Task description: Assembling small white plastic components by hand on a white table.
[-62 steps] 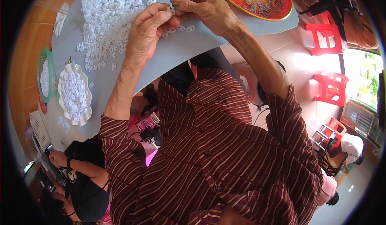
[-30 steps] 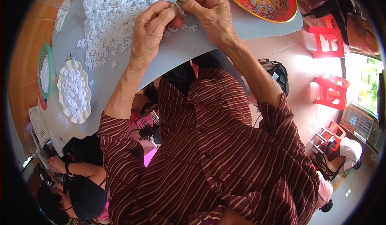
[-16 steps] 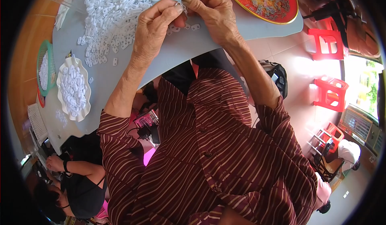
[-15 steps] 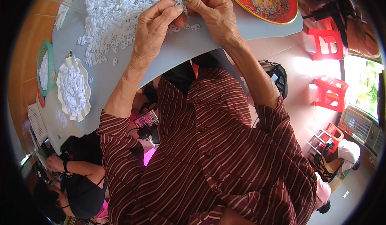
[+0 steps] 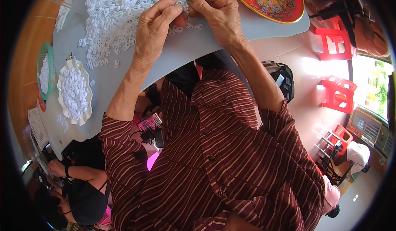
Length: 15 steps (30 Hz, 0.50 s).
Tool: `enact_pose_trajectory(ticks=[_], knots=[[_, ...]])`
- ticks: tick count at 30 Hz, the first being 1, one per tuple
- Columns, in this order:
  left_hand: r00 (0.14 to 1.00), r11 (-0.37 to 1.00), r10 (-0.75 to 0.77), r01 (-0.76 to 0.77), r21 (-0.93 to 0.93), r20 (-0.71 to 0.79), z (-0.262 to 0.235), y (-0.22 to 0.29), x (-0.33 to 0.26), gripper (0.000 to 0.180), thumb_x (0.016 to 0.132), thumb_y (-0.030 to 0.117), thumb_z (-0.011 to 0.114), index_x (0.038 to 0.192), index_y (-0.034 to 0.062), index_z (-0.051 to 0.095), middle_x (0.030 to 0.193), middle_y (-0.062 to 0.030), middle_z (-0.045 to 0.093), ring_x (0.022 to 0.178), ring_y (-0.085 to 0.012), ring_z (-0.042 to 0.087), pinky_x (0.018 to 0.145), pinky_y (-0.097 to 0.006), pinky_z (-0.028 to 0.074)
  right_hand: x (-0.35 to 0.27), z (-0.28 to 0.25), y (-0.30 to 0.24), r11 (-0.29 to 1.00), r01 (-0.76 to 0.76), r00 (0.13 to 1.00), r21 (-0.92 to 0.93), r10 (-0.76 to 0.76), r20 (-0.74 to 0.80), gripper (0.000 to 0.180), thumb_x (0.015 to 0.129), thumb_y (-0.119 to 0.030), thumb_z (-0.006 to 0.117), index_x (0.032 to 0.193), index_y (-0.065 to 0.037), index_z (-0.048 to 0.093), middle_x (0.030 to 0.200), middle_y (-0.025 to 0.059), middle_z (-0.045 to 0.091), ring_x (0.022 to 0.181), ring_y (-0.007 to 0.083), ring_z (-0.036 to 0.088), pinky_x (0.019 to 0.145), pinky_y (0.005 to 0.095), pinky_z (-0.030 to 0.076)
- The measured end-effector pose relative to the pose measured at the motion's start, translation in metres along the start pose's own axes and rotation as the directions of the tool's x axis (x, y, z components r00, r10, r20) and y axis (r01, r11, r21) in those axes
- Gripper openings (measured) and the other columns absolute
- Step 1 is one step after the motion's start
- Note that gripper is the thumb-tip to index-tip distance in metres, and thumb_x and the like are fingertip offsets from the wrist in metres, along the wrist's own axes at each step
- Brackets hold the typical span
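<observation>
My left hand (image 5: 152,31) and my right hand (image 5: 222,20) meet above the far part of a grey table (image 5: 194,45). Thumb and fingers pinch together on each hand. Between them is a small white plastic piece (image 5: 186,10), mostly hidden by the fingertips. Beside my left hand spreads a large heap of small white plastic pieces (image 5: 109,18) with holes in them. A few loose white pieces (image 5: 199,27) lie just below my fingers. To the right of my right hand sits a round red tray (image 5: 292,20) with a floral pattern, strewn with tiny silvery parts.
On the left stand a white scalloped dish (image 5: 86,117) of white pieces and a green basket (image 5: 53,72). A person in black (image 5: 84,198) sits at lower left. Red stools (image 5: 338,95) and a black bag (image 5: 284,82) are on the right.
The view has shifted very slightly. Both hands keep their pinch at nearly the same place, with only small finger movement.
</observation>
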<state>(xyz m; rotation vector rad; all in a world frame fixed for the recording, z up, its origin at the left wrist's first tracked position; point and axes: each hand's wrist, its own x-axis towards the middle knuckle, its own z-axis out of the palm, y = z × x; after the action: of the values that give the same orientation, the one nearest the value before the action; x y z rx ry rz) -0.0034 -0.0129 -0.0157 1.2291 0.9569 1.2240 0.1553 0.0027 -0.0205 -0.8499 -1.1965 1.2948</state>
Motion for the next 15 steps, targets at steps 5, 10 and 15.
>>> enact_pose_trajectory(ticks=[5,10,15], knots=[[1.000,1.000,-0.008,0.008,0.017,0.009,0.0016,0.0020,-0.0012,0.015,0.090,0.017,0.059,0.087,0.0038,0.065,0.067,0.0015,0.058,0.064,-0.0032,0.050,0.060,-0.018,0.040,-0.0002,-0.0018,-0.0014,1.000,-0.025,1.000,-0.014,0.025,-0.001,0.014,0.087,-0.013,0.065,0.090,0.000,0.068,0.070,0.0014,0.063,0.064,0.0057,0.056,0.061,0.0197,0.047],[1.000,0.999,-0.007,0.008,0.042,-0.004,0.0031,0.0033,-0.0012,0.015,0.090,0.017,0.058,0.086,0.0039,0.065,0.066,0.0020,0.058,0.064,-0.0031,0.049,0.060,-0.018,0.040,-0.0004,0.0009,-0.0016,0.999,-0.043,0.999,0.016,0.043,-0.002,0.015,0.087,-0.015,0.066,0.088,0.000,0.065,0.068,0.0011,0.062,0.064,0.0057,0.056,0.062,0.0197,0.048],[1.000,0.998,-0.001,0.000,0.069,0.009,0.0006,0.0013,0.0000,0.015,0.090,0.017,0.058,0.085,0.0039,0.065,0.066,0.0023,0.058,0.063,-0.0030,0.049,0.059,-0.018,0.040,0.0027,-0.0021,0.0065,0.997,0.041,0.997,0.062,-0.044,0.056,0.013,0.089,-0.012,0.063,0.094,0.000,0.063,0.076,0.0013,0.063,0.068,0.0067,0.058,0.066,0.0205,0.049]])
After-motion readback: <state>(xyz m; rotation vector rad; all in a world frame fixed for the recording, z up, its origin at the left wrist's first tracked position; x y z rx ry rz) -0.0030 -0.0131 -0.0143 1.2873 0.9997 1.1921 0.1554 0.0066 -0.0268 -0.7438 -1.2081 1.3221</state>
